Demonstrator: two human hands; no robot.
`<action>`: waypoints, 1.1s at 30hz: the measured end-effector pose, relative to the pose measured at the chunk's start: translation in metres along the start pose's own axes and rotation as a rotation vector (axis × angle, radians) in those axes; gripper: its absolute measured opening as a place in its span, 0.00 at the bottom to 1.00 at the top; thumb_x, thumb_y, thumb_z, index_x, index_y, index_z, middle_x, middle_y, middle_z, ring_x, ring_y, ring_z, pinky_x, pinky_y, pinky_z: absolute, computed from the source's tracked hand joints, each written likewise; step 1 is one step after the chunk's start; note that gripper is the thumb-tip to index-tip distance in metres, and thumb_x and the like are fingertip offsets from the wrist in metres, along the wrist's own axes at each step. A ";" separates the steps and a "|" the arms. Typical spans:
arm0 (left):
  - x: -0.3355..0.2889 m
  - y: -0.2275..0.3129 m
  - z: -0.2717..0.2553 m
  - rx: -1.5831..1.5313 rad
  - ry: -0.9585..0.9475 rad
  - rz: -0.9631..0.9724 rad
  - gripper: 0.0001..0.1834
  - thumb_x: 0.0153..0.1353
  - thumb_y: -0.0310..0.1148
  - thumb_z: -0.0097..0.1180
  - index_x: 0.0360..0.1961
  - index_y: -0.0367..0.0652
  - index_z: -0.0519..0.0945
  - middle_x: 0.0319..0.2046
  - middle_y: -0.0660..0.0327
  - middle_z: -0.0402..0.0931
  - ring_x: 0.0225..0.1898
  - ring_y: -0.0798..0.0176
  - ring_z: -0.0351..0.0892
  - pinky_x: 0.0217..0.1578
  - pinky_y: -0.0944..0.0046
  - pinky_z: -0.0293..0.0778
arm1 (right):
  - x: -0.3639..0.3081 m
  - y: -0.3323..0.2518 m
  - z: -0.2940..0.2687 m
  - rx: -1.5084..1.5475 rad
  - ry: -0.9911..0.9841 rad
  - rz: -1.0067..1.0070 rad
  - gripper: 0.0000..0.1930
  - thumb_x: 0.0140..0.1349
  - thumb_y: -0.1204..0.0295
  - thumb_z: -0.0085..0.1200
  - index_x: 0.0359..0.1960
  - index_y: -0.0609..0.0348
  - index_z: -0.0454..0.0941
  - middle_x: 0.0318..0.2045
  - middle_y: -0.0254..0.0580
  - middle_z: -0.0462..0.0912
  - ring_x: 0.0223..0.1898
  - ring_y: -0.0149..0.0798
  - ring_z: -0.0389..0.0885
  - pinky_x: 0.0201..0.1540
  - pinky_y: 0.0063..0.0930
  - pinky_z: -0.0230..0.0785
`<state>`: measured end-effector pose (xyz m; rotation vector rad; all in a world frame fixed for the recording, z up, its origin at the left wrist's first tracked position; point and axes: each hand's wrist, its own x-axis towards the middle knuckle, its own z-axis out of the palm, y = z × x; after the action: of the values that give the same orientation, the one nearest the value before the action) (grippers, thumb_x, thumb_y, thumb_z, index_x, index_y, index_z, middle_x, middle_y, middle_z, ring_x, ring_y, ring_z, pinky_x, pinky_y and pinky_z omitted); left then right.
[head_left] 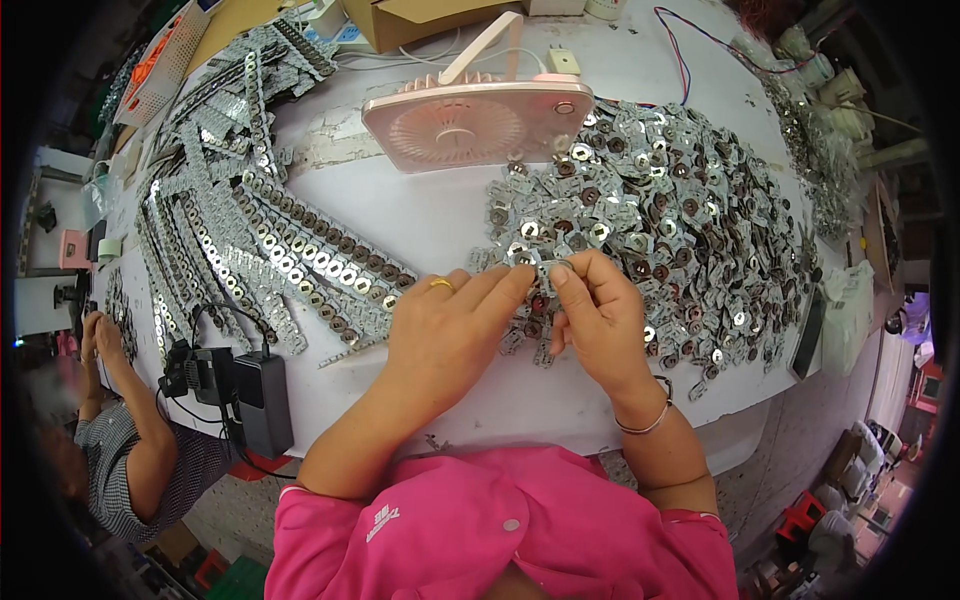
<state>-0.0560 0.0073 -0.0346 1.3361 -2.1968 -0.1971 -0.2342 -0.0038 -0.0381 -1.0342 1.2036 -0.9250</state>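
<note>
My left hand [448,325] and my right hand [603,318] meet at the near left edge of a pile of loose small metal parts [690,220]. Between their fingertips is a small silvery metal part [545,268], pinched from both sides; the fingers cover most of it, so its exact kind cannot be told. A ring is on the left hand, and a bracelet [645,420] circles the right wrist. Left of my left hand lie long strips of linked metal parts [315,255], with round silver and brown discs along them.
A pink fan [460,125] stands beyond my hands. At the table's near left edge are a black box [262,400] and cables. A white basket [165,65] sits far left, a cardboard box [420,20] at the back. Another person's arm [140,400] is at left.
</note>
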 end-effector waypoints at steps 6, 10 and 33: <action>0.003 0.003 -0.019 0.016 -0.270 -0.172 0.13 0.62 0.30 0.59 0.48 0.47 0.80 0.28 0.59 0.82 0.24 0.55 0.80 0.25 0.59 0.73 | 0.010 -0.007 -0.022 -0.549 0.102 -0.311 0.09 0.65 0.71 0.60 0.32 0.65 0.80 0.22 0.35 0.82 0.21 0.23 0.76 0.26 0.19 0.69; 0.006 -0.001 -0.026 -0.243 -0.307 -0.245 0.09 0.64 0.32 0.57 0.45 0.44 0.80 0.24 0.57 0.81 0.24 0.54 0.81 0.24 0.61 0.74 | 0.007 -0.004 -0.021 -0.286 -0.176 -0.209 0.09 0.65 0.70 0.60 0.32 0.65 0.82 0.24 0.36 0.83 0.23 0.23 0.78 0.25 0.19 0.70; -0.003 -0.004 -0.005 -0.042 -0.072 0.000 0.14 0.52 0.24 0.59 0.42 0.41 0.76 0.26 0.61 0.76 0.24 0.58 0.77 0.27 0.59 0.72 | -0.003 0.002 -0.003 -0.320 -0.107 -0.241 0.08 0.70 0.71 0.52 0.34 0.62 0.75 0.17 0.27 0.75 0.18 0.19 0.67 0.21 0.20 0.60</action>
<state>-0.0489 0.0088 -0.0329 1.3253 -2.2393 -0.2943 -0.2375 -0.0009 -0.0392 -1.4926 1.1774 -0.8646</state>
